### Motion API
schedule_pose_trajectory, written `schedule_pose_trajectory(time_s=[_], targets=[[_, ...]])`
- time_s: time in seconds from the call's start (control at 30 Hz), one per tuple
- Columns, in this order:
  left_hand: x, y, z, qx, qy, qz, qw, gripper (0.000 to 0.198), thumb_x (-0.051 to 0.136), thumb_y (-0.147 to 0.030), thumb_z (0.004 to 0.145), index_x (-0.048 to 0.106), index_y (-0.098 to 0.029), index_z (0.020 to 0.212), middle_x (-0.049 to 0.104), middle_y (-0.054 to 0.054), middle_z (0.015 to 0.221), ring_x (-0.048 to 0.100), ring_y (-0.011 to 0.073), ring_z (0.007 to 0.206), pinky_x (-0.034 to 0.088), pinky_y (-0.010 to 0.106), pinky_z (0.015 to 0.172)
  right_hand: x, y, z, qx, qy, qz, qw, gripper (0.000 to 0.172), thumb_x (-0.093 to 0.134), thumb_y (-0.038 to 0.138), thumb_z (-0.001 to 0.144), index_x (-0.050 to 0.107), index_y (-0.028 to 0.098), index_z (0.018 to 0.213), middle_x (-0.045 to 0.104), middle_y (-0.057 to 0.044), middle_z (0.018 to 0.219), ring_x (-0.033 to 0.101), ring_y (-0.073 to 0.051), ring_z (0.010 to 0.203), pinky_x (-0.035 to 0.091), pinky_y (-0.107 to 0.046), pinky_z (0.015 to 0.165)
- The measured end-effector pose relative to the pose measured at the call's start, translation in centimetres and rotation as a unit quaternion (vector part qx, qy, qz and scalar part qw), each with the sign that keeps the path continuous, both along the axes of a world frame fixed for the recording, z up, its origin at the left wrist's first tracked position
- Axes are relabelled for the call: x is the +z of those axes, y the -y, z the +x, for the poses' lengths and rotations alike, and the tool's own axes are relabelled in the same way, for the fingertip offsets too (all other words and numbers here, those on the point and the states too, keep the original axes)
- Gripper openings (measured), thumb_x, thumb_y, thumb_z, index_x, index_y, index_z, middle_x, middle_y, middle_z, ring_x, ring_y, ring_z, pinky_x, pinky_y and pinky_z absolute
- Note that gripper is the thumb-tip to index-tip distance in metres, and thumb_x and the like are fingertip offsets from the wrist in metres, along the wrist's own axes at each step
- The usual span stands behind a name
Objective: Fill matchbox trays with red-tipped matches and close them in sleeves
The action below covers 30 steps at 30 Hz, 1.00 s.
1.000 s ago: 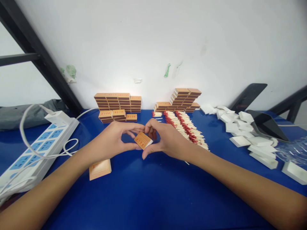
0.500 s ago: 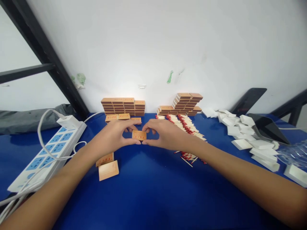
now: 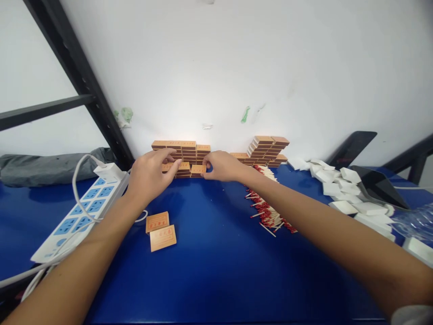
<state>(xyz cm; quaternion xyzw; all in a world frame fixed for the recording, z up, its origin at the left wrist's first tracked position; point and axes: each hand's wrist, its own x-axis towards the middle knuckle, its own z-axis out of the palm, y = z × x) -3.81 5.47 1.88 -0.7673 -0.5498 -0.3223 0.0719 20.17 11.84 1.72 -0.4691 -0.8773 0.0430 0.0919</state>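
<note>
My right hand [image 3: 222, 166] pinches the right end of a matchbox [image 3: 198, 169] with thumb and fingertips. That box lies at the right end of the low front row of matchboxes. Over the left part of this row is my left hand [image 3: 150, 174], thumb and fingers apart, its thumb close to a matchbox [image 3: 184, 166]; some boxes are hidden under it. Behind stands a taller matchbox stack [image 3: 188, 146] against the wall. Two flat matchbox sleeves [image 3: 163, 238] lie on the blue table nearer to me.
Red-tipped matches [image 3: 269, 212] lie in a pile, partly behind my right forearm. A second matchbox stack [image 3: 267, 148] stands at the wall. White inner trays [image 3: 341, 186], a black dustpan-like scoop [image 3: 377, 185] and clear plastic [image 3: 417, 221] sit right. A power strip [image 3: 84, 210] with cables lies left.
Both hands moved forward to the front row by the wall. The matchbox held between them came down at the row's right end, and my left hand shifted left, off it.
</note>
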Motion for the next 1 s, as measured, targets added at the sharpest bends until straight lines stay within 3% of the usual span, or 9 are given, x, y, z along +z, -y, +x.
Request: schedule_pose_trajectory(time_s=[0.2, 0.3, 0.37, 0.47, 0.67, 0.87, 1.0], targets=[[0.2, -0.1, -0.8, 0.086, -0.105, -0.009, 0.991, 0.047, 0.046, -0.052, 0.106, 0.074, -0.018, 0.121, 0.081, 0.016, 0.112, 0.072, 0.0378, 0.112, 0.054, 0.048, 0.094, -0.2, -0.5, -0.1, 0.014, -0.011, -0.01, 1.0, 0.023, 0.081, 0.036, 0.09, 0.073, 0.017, 0.101, 0.078, -0.009, 0.102, 0.066, -0.02, 0.085, 0.038, -0.032, 0.068], [0.4, -0.4, -1.7, 0.152, -0.184, -0.063, 0.969, 0.062, 0.046, -0.072, 0.101, 0.075, -0.018, 0.111, 0.079, 0.02, 0.102, 0.072, 0.0426, 0.105, 0.053, 0.047, 0.082, -0.5, -0.5, -0.1, 0.0, -0.013, -0.012, 1.0, 0.026, 0.08, 0.038, 0.092, 0.072, 0.017, 0.106, 0.078, -0.009, 0.108, 0.067, -0.02, 0.087, 0.039, -0.031, 0.069], [0.3, -0.8, -2.2, 0.17, -0.199, -0.107, 0.959, 0.075, 0.047, -0.084, 0.094, 0.074, -0.017, 0.116, 0.079, 0.022, 0.1, 0.074, 0.044, 0.098, 0.053, 0.046, 0.076, -0.8, -0.4, -0.3, -0.008, -0.005, -0.005, 1.0, 0.029, 0.078, 0.042, 0.094, 0.072, 0.017, 0.106, 0.078, -0.011, 0.108, 0.068, -0.021, 0.087, 0.04, -0.031, 0.07], [-0.1, -1.2, -2.5, 0.157, -0.2, -0.147, 0.956, 0.083, 0.047, -0.089, 0.09, 0.072, -0.018, 0.125, 0.08, 0.021, 0.101, 0.076, 0.0434, 0.094, 0.052, 0.044, 0.074, -1.3, -0.2, -1.0, -0.018, -0.004, 0.009, 1.0, 0.028, 0.074, 0.043, 0.096, 0.071, 0.017, 0.108, 0.079, -0.012, 0.107, 0.069, -0.024, 0.089, 0.041, -0.032, 0.07], [-0.5, -1.5, -2.3, 0.134, -0.197, -0.163, 0.957, 0.076, 0.053, -0.079, 0.094, 0.066, -0.02, 0.14, 0.081, 0.021, 0.107, 0.077, 0.0428, 0.099, 0.053, 0.042, 0.074, -1.8, 0.1, -1.7, -0.013, -0.02, 0.02, 1.0, 0.034, 0.073, 0.045, 0.098, 0.07, 0.017, 0.119, 0.08, -0.012, 0.108, 0.072, -0.027, 0.096, 0.042, -0.033, 0.072], [-0.4, -1.5, -2.5, 0.135, -0.206, -0.172, 0.954, 0.074, 0.054, -0.079, 0.094, 0.066, -0.02, 0.137, 0.081, 0.021, 0.109, 0.077, 0.0424, 0.101, 0.054, 0.041, 0.074, -1.5, 0.2, -0.6, -0.011, -0.041, 0.018, 0.999, 0.036, 0.077, 0.043, 0.096, 0.07, 0.016, 0.119, 0.078, -0.011, 0.109, 0.068, -0.023, 0.09, 0.042, -0.033, 0.074], [-0.1, -1.5, -2.7, 0.132, -0.216, -0.179, 0.951, 0.068, 0.058, -0.075, 0.094, 0.065, -0.021, 0.134, 0.081, 0.019, 0.111, 0.077, 0.0424, 0.105, 0.053, 0.041, 0.075, -1.2, 0.0, -0.6, 0.046, -0.053, 0.064, 0.995, 0.037, 0.079, 0.044, 0.094, 0.071, 0.014, 0.114, 0.074, -0.015, 0.117, 0.065, -0.028, 0.108, 0.047, -0.036, 0.087]])
